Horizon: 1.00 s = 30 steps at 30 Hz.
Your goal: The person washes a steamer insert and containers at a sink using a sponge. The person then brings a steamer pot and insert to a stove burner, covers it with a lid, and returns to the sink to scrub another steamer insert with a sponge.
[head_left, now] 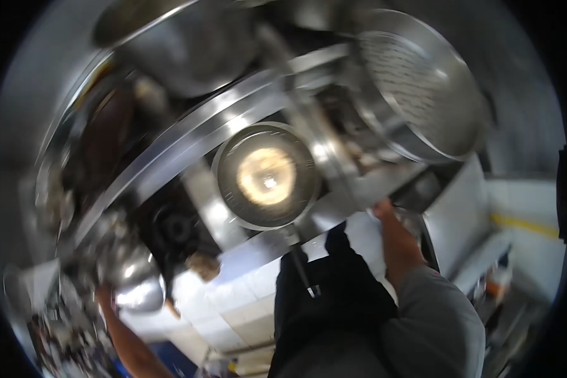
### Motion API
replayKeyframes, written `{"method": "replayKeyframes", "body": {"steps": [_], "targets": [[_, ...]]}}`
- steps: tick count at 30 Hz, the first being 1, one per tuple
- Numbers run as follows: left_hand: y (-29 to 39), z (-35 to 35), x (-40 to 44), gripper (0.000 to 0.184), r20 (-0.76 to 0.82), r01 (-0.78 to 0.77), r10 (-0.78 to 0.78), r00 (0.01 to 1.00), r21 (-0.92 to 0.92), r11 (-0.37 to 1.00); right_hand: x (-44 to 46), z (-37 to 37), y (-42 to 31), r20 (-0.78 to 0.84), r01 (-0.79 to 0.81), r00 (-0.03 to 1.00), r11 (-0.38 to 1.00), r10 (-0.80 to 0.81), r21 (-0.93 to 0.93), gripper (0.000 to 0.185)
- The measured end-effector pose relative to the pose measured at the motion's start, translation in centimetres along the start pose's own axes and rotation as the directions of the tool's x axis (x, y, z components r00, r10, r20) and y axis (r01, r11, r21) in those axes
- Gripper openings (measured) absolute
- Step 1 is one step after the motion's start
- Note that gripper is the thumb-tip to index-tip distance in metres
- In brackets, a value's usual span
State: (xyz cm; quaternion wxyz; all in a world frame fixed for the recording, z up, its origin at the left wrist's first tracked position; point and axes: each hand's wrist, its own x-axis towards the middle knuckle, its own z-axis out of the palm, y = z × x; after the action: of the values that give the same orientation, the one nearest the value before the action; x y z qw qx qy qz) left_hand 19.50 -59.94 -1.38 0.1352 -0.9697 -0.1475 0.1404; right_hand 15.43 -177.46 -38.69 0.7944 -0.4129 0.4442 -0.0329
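A frying pan (pixel 223 205) sits on the stove in front of me, its handle pointing toward my body. Inside it is a pale yellow round of food (pixel 266 176), with a shiny spot on it. Far out to the left, my left hand (pixel 103 293) is at the edge of a shiny metal bowl (pixel 146 283); blur hides its fingers, so I cannot tell whether it grips the rim. My right hand (pixel 382 209) is at the stove's front edge, right of the pan, fingers drawn together. Whatever they hold is hidden.
A large perforated metal pan (pixel 416 88) stands at the back right. Behind the frying pan, a big metal pot (pixel 189 53) occupies the back left. A black burner (pixel 176 227) lies left of the pan, with a small brown lump (pixel 203 267) near the front edge.
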Motion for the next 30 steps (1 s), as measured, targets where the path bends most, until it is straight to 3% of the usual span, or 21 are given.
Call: {"method": "replayKeyframes", "body": {"steps": [1, 2, 3, 4, 6, 7, 8, 9, 10, 11, 12, 14, 16, 20, 25, 26, 28, 29, 30], "targets": [[1.0, -1.1, 0.6, 0.043, 0.092, 0.333, -0.321, 0.943, -0.248, 0.910, 0.2, 0.5, 0.3, -0.195, -0.102, 0.971, 0.976, 0.139, 0.192, 0.012], [4.0, -2.7, -0.7, 0.045, 0.283, 0.577, -0.542, 0.791, -0.641, 0.507, 1.0, -0.2, 1.7, -0.013, 0.245, 0.967, 0.948, -0.253, -0.202, 0.015], [4.5, -3.2, -0.8, 0.044, 0.331, 0.508, -0.458, 0.825, -0.788, 0.347, 1.4, -0.3, 3.3, 0.285, 0.567, 0.822, 0.659, -0.493, -0.494, 0.018], [5.7, -4.5, -1.3, 0.042, 0.334, 0.532, -0.478, 0.812, -0.760, 0.373, 0.1, 1.2, 3.0, 0.252, 0.570, 0.817, 0.662, -0.518, -0.486, 0.018], [6.3, -6.1, -1.2, 0.045, 0.442, 0.629, -0.489, 0.752, -0.703, 0.332, -4.0, 5.2, 0.5, 0.178, 0.401, 0.916, 0.838, -0.360, -0.371, 0.040], [3.4, -2.9, 0.1, 0.046, 0.352, 0.500, -0.424, 0.834, -0.806, 0.316, -5.5, 6.9, 0.4, 0.156, 0.410, 0.912, 0.841, -0.379, -0.354, 0.040], [4.7, -5.0, -0.5, 0.048, 0.438, 0.596, -0.431, 0.789, -0.715, 0.366, -6.5, 7.5, 0.8, -0.065, 0.152, 0.985, 0.982, -0.160, -0.112, 0.050], [4.9, -4.7, -0.3, 0.049, 0.401, 0.617, -0.525, 0.751, -0.708, 0.343, -7.8, 7.8, 0.7, -0.203, -0.074, 0.973, 0.978, 0.113, 0.193, 0.062], [5.3, -4.4, -0.6, 0.048, 0.330, 0.534, -0.483, 0.811, -0.753, 0.383, -9.2, 8.3, 1.1, -0.216, -0.045, 0.972, 0.974, 0.095, 0.224, 0.062], [2.4, -2.9, 0.6, 0.032, 0.368, 0.488, -0.327, 0.870, -0.732, 0.476, -11.3, 9.0, 2.3, -0.209, -0.161, 0.958, 0.971, 0.197, 0.180, 0.064], [3.0, -3.5, -0.2, 0.032, 0.333, 0.482, -0.364, 0.870, -0.726, 0.490, -13.6, 9.3, 3.6, -0.202, -0.280, 0.932, 0.951, 0.302, 0.132, 0.066], [4.0, -4.3, -1.4, 0.033, 0.288, 0.476, -0.402, 0.869, -0.708, 0.522, -18.8, 9.2, 6.8, -0.180, -0.320, 0.934, 0.946, 0.308, -0.046, 0.062], [4.8, -4.8, -2.0, 0.033, 0.237, 0.442, -0.399, 0.886, -0.690, 0.573, -24.1, 8.3, 9.9, -0.179, -0.391, 0.911, 0.915, 0.371, -0.095, 0.057], [7.9, -7.8, -2.8, 0.036, 0.090, 0.316, -0.341, 0.936, -0.645, 0.696, -33.5, 4.9, 15.3, -0.179, -0.414, 0.899, 0.909, 0.401, -0.043, 0.051], [14.0, -11.8, -3.8, 0.040, -0.129, 0.102, -0.211, 0.969, -0.570, 0.816, -41.6, 1.5, 21.2, -0.356, -0.462, 0.825, 0.886, 0.438, 0.020, 0.037], [15.8, -12.7, -4.2, 0.041, -0.181, 0.041, -0.167, 0.969, -0.550, 0.834, -42.3, 0.7, 22.9, -0.335, -0.434, 0.848, 0.901, 0.410, 0.005, 0.034], [20.5, -14.1, -4.4, 0.044, -0.281, -0.131, -0.017, 0.960, -0.497, 0.858, -43.0, -1.1, 28.6, -0.338, -0.345, 0.878, 0.938, 0.338, 0.041, 0.027], [23.4, -14.5, -5.0, 0.045, -0.330, -0.239, 0.082, 0.940, -0.472, 0.848, -39.3, -5.3, 38.3, -0.111, -0.099, 0.986, 0.973, 0.125, 0.211, 0.025], [26.6, -14.6, -5.9, 0.046, -0.370, -0.352, 0.188, 0.910, -0.445, 0.823, -36.3, -6.4, 43.5, -0.258, -0.193, 0.947, 0.981, 0.190, 0.014, 0.023]]}}
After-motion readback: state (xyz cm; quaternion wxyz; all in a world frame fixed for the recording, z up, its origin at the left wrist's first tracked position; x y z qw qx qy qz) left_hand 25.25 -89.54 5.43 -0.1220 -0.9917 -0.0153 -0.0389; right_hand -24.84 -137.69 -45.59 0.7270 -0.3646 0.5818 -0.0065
